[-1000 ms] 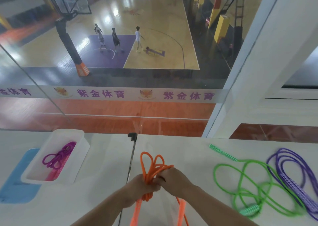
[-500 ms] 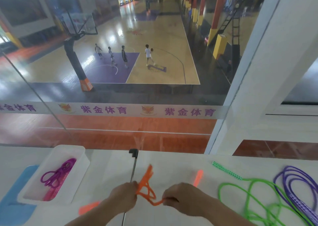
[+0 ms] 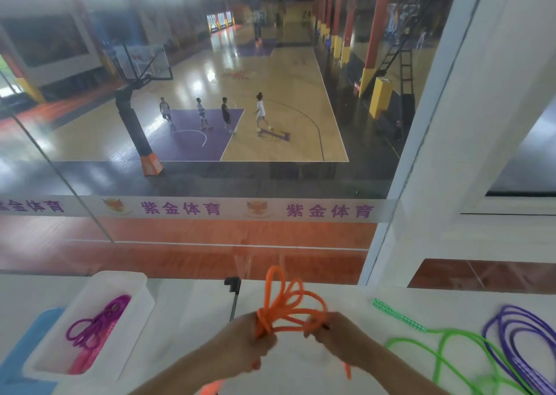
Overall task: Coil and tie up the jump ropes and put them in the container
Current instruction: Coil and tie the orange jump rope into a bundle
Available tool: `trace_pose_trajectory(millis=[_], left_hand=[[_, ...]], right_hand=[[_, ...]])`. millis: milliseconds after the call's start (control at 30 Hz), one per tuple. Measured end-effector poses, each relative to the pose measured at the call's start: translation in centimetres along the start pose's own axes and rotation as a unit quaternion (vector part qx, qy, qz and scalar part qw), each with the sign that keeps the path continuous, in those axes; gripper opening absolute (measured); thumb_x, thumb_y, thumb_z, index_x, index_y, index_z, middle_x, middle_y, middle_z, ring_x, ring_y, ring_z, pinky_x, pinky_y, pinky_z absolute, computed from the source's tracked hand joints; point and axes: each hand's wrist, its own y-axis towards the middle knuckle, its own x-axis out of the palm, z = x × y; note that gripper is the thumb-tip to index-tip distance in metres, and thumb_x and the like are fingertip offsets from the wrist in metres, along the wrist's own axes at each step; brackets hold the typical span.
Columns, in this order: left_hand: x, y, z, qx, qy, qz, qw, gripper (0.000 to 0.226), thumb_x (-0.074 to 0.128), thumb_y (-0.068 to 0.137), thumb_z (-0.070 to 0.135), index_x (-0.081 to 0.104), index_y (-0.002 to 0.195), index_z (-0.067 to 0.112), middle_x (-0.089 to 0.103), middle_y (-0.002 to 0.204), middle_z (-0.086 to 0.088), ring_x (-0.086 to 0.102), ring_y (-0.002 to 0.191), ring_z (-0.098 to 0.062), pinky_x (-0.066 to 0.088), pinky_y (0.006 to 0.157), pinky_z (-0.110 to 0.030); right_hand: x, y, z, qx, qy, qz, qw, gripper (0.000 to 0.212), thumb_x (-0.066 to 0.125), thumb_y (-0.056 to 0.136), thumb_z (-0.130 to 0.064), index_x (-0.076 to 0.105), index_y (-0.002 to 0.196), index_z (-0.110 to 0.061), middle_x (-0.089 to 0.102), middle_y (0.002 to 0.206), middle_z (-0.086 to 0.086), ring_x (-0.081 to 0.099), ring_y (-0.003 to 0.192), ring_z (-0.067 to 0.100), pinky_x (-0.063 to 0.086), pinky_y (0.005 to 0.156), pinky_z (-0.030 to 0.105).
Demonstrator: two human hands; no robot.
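A: What is held in the white container [image 3: 141,286]?

B: One coiled magenta jump rope [image 3: 96,324] is seen inside it, with pink handles below. The container is set at the left of the white table [image 3: 192,319].

A: How many ropes are counted?

B: Four: that one, an orange jump rope [image 3: 288,301], a green jump rope [image 3: 445,343] and a purple jump rope [image 3: 511,334], the last two lying loose at the right.

A: And the orange one?

B: Its looped bundle is gripped by the left hand [image 3: 246,349], fingers curled round it; a strand is pinched by the right hand [image 3: 340,340].
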Motion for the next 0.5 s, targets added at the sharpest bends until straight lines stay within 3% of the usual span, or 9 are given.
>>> trace_pose_trajectory(millis=[33,100,167,200,233,300,400,500], left_hand=[[-0.3,0.3,-0.3,-0.01,-0.025,0.023,0.999,0.004,0.054,0.098,0.02,0.057,0.096,0.021,0.06,0.075,0.001,0.062,0.056,-0.007,0.056,0.064,-0.029],[-1.0,1.1,-0.9,-0.039,-0.057,0.077,0.995,0.005,0.053,0.097,0.017,0.058,0.096,0.017,0.062,0.077,-0.003,0.064,0.058,-0.011,0.057,0.064,-0.031],[-0.7,2.4,-1.5,-0.083,-0.085,0.095,0.988,0.008,0.052,0.099,0.018,0.059,0.099,0.014,0.062,0.078,-0.006,0.063,0.056,-0.013,0.056,0.062,-0.029],[-0.3,3.1,-2.0,-0.096,-0.078,0.106,0.987,0.011,0.051,0.099,0.022,0.059,0.099,0.014,0.062,0.077,-0.005,0.063,0.056,-0.014,0.057,0.062,-0.03],[0.1,3.5,-2.5,-0.103,-0.031,0.118,0.987,0.014,0.05,0.1,0.025,0.06,0.1,0.015,0.064,0.079,-0.004,0.065,0.059,-0.015,0.059,0.064,-0.031],[0.4,4.1,-3.6,-0.078,0.132,0.128,0.98,0.016,0.048,0.099,0.027,0.058,0.105,0.016,0.068,0.091,-0.001,0.069,0.079,-0.018,0.058,0.076,-0.031],[1.5,3.8,-3.9,-0.026,0.366,0.057,0.928,0.017,0.046,0.099,0.022,0.051,0.115,0.019,0.064,0.109,-0.001,0.065,0.097,-0.023,0.051,0.085,-0.033],[2.9,3.0,-2.2,0.024,0.478,-0.011,0.878,0.018,0.046,0.099,0.022,0.051,0.116,0.022,0.065,0.113,-0.003,0.067,0.102,-0.031,0.052,0.086,-0.041]], right_hand=[[0.4,-0.5,0.1,0.023,-0.001,-0.01,1.0,0.035,0.054,0.1,-0.015,0.066,0.075,-0.036,0.058,0.066,-0.013,0.051,0.061,-0.003,0.039,0.065,0.011],[1.7,-1.1,-0.9,0.035,-0.038,-0.042,0.998,0.039,0.054,0.099,-0.022,0.059,0.066,-0.041,0.06,0.064,-0.026,0.055,0.066,-0.009,0.041,0.076,0.009],[2.5,-1.8,-3.0,0.025,-0.082,-0.08,0.993,0.028,0.052,0.1,-0.031,0.061,0.075,-0.04,0.06,0.073,-0.031,0.059,0.083,-0.008,0.044,0.094,0.021],[3.2,-2.2,-4.1,-0.008,-0.105,-0.091,0.99,0.02,0.048,0.101,-0.036,0.064,0.089,-0.035,0.061,0.084,-0.024,0.06,0.09,0.005,0.044,0.094,0.03],[3.5,-2.5,-5.1,-0.03,-0.142,-0.118,0.982,0.024,0.043,0.103,-0.039,0.064,0.105,-0.027,0.063,0.097,-0.007,0.058,0.093,0.019,0.042,0.088,0.036],[2.0,-3.1,-7.1,-0.035,-0.219,-0.14,0.965,0.037,0.038,0.105,-0.041,0.059,0.118,-0.013,0.064,0.113,0.014,0.059,0.099,0.029,0.04,0.082,0.039],[-1.7,-3.4,-8.7,-0.1,-0.242,-0.08,0.962,0.033,0.044,0.104,-0.042,0.064,0.11,-0.016,0.069,0.106,0.007,0.066,0.094,0.025,0.049,0.087,0.037],[-4.2,-2.8,-8.5,-0.125,-0.19,-0.054,0.972,0.025,0.056,0.1,-0.043,0.069,0.1,-0.022,0.07,0.09,-0.006,0.063,0.079,0.008,0.051,0.081,0.024]])
